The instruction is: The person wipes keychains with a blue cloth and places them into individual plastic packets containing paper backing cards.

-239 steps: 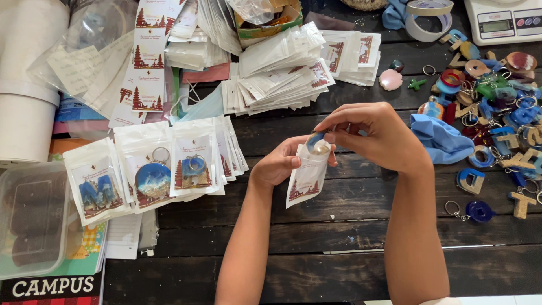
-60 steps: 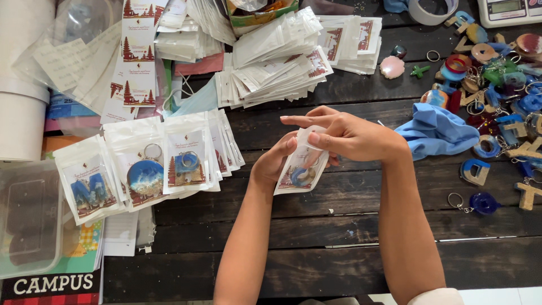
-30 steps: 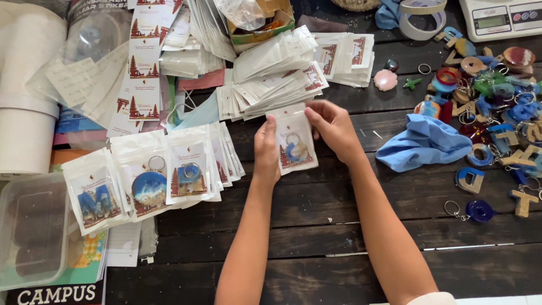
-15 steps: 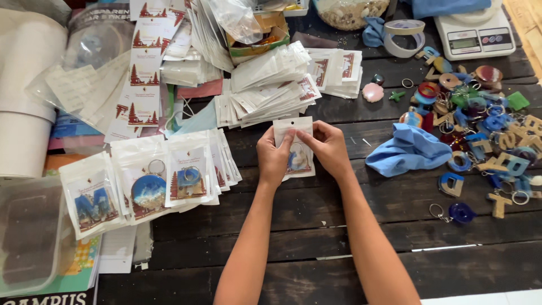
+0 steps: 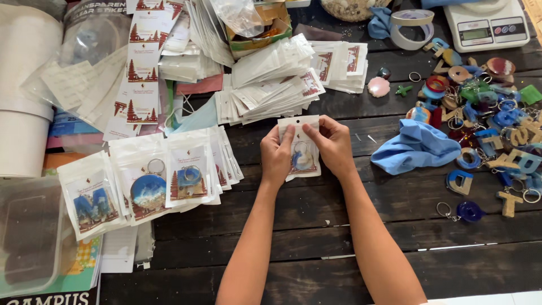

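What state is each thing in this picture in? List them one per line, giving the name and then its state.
Small clear packet: keyring inside, pressed flat on the table by both hands.
Left hand: fingers pinching the packet's top edge.
Right hand: fingers pinching the packet's top edge.
Filled packets: fanned in a row.
Blue cloth: crumpled.
Tape roll: lying flat.
Kitchen scale: nothing on it.

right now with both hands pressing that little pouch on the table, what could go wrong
The left hand and right hand pinch the top of the small pouch with the keychain inside; uneven pressure could leave the seal crooked or partly open. The stack of empty pouches fans loosely just above the fingers, so a nudge might slide it.
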